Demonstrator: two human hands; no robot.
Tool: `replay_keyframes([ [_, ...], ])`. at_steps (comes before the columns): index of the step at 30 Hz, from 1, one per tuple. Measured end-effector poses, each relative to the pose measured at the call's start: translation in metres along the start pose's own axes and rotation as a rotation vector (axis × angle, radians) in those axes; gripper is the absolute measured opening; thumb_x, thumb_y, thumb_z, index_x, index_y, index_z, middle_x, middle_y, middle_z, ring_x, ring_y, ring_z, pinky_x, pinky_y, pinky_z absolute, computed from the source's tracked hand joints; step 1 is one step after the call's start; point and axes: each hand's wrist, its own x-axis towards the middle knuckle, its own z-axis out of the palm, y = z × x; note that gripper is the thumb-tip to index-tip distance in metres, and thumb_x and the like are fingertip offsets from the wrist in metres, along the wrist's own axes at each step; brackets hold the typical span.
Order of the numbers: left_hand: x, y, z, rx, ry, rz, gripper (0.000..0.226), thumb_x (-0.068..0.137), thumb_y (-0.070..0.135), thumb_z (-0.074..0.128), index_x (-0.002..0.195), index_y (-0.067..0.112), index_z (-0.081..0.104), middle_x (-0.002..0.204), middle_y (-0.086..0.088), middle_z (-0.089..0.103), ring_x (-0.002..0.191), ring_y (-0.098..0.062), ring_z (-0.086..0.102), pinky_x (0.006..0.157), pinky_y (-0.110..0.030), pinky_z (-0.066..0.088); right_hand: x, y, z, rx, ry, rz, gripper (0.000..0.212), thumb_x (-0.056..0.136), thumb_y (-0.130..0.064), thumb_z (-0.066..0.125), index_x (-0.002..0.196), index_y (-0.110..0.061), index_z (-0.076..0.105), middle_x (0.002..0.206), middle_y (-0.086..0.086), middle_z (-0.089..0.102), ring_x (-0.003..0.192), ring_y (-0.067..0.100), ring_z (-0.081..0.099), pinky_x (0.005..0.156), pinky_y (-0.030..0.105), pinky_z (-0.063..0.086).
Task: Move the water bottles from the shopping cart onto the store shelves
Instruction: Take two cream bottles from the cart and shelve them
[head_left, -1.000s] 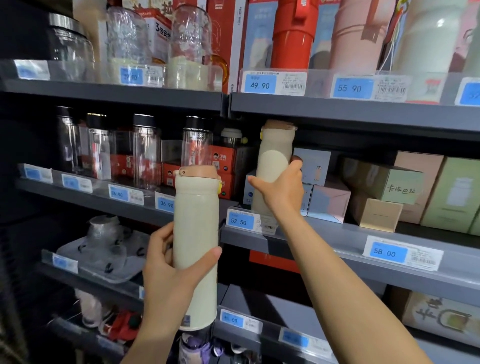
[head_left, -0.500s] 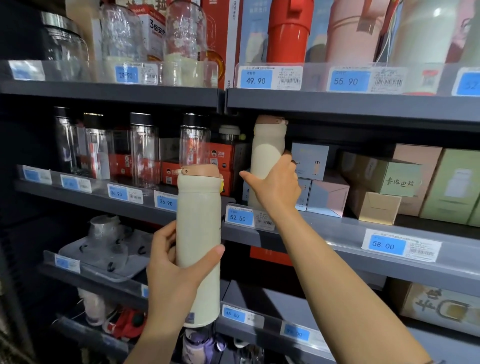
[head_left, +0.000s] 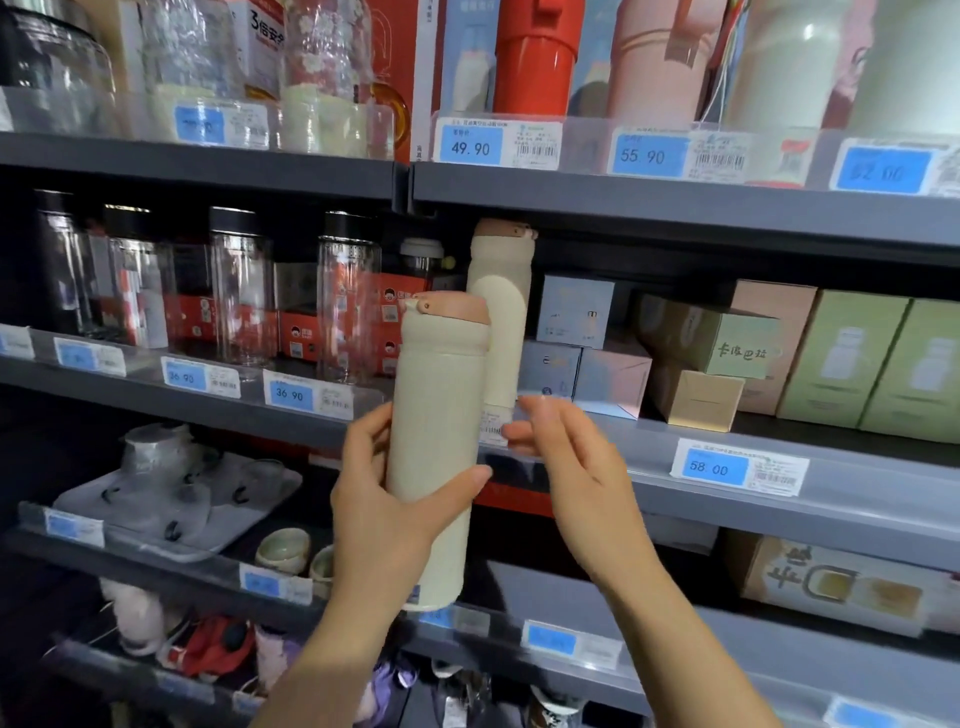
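My left hand (head_left: 387, 512) grips a tall cream bottle with a peach lid (head_left: 436, 415) around its lower half, holding it upright in front of the shelves. A second cream bottle (head_left: 501, 306) of the same kind stands on the grey middle shelf (head_left: 883, 499) behind it, next to small pastel boxes. My right hand (head_left: 582, 467) hovers just right of the held bottle and below the standing one, fingers relaxed and spread, holding nothing. The shopping cart is out of view.
Clear glass bottles (head_left: 241, 296) with black caps line the middle shelf on the left. Green and tan boxes (head_left: 857, 358) fill its right side. Red and pink flasks (head_left: 535, 52) stand on the top shelf. A tray of glass cups (head_left: 171, 493) sits lower left.
My right hand let go of the bottle on the middle shelf and drew back down toward me. My left hand carried the other bottle rightward, closer to the shelf.
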Motion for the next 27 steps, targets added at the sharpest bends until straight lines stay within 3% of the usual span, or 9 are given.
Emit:
replay_keyframes([
  [3, -0.008, 0.006, 0.030, 0.182, -0.054, 0.109, 0.080, 0.053, 0.035, 0.092, 0.118, 0.045, 0.047, 0.111, 0.029, 0.055, 0.103, 0.002, 0.055, 0.081, -0.026, 0.048, -0.023, -0.002, -0.009, 0.135, -0.136, 0.111, 0.059, 0.084, -0.073, 0.042, 0.118, -0.030, 0.062, 0.115, -0.004, 0.069, 0.109, 0.015, 0.063, 0.095, 0.037, 0.048],
  [6, -0.020, 0.014, 0.056, 0.342, -0.200, 0.327, 0.085, 0.064, 0.031, 0.083, 0.137, 0.034, 0.040, 0.128, 0.021, 0.045, 0.117, 0.000, 0.044, 0.095, -0.028, 0.041, -0.026, -0.005, -0.025, 0.278, 0.019, 0.191, 0.066, 0.074, -0.068, 0.064, 0.121, -0.022, 0.058, 0.112, -0.001, 0.071, 0.102, 0.013, 0.067, 0.085, 0.030, 0.054],
  [8, -0.021, 0.016, 0.067, 0.374, -0.398, 0.417, 0.092, 0.066, 0.031, 0.080, 0.142, 0.044, 0.030, 0.143, 0.024, 0.032, 0.131, -0.001, 0.036, 0.105, -0.029, 0.035, -0.028, -0.004, -0.039, 0.309, 0.130, 0.205, 0.067, 0.070, -0.055, 0.078, 0.120, -0.017, 0.056, 0.106, 0.001, 0.072, 0.097, 0.015, 0.069, 0.077, 0.028, 0.055],
  [13, -0.009, 0.019, 0.072, 0.225, -0.756, 0.287, 0.103, 0.067, 0.036, 0.085, 0.134, 0.065, 0.012, 0.145, 0.045, 0.014, 0.131, 0.022, 0.020, 0.098, -0.001, 0.025, -0.026, 0.001, -0.069, 0.198, 0.245, 0.203, 0.069, 0.061, -0.044, 0.087, 0.117, -0.020, 0.055, 0.105, -0.001, 0.072, 0.096, 0.015, 0.070, 0.074, 0.034, 0.057],
  [17, 0.003, 0.024, 0.063, 0.018, -0.977, 0.195, 0.098, 0.070, 0.045, 0.075, 0.143, 0.058, 0.011, 0.147, 0.038, 0.027, 0.135, 0.012, 0.030, 0.104, -0.009, 0.033, -0.018, 0.001, -0.083, 0.140, 0.271, 0.153, 0.066, 0.061, -0.035, 0.086, 0.117, -0.014, 0.058, 0.105, 0.002, 0.071, 0.095, 0.015, 0.069, 0.065, 0.027, 0.056],
  [19, 0.010, 0.020, 0.061, -0.042, -0.942, 0.190, 0.087, 0.075, 0.044, 0.071, 0.145, 0.051, 0.020, 0.146, 0.032, 0.036, 0.136, 0.007, 0.033, 0.109, -0.015, 0.032, -0.010, 0.000, -0.084, 0.232, 0.290, 0.164, 0.057, 0.067, -0.022, 0.085, 0.115, -0.009, 0.059, 0.103, 0.006, 0.072, 0.089, 0.015, 0.070, 0.059, 0.026, 0.054],
  [22, 0.023, -0.001, 0.053, 0.136, -0.554, 0.272, 0.058, 0.082, 0.059, 0.059, 0.136, 0.047, 0.041, 0.143, 0.025, 0.044, 0.132, 0.010, 0.035, 0.113, -0.024, 0.032, 0.006, 0.001, -0.088, 0.455, 0.399, 0.203, 0.035, 0.080, -0.011, 0.072, 0.111, -0.013, 0.056, 0.103, 0.004, 0.069, 0.088, 0.014, 0.068, 0.068, 0.035, 0.059],
  [24, 0.037, -0.026, 0.042, 0.537, -0.330, 0.410, 0.068, 0.085, 0.070, 0.042, 0.145, 0.040, 0.031, 0.154, 0.014, 0.029, 0.142, 0.004, 0.018, 0.120, -0.035, 0.018, 0.020, 0.004, -0.095, 0.652, 0.503, 0.220, 0.033, 0.083, -0.009, 0.068, 0.111, -0.017, 0.053, 0.108, 0.005, 0.064, 0.098, 0.019, 0.064, 0.076, 0.040, 0.059],
  [27, 0.054, -0.063, 0.029, 0.953, -0.298, 0.453, 0.098, 0.077, 0.085, 0.025, 0.153, 0.031, -0.006, 0.161, 0.004, 0.001, 0.148, -0.011, -0.008, 0.120, -0.039, -0.005, 0.041, 0.005, -0.104, 0.817, 0.630, 0.220, 0.036, 0.084, -0.012, 0.068, 0.114, -0.018, 0.050, 0.116, 0.009, 0.059, 0.106, 0.025, 0.061, 0.079, 0.043, 0.058],
])
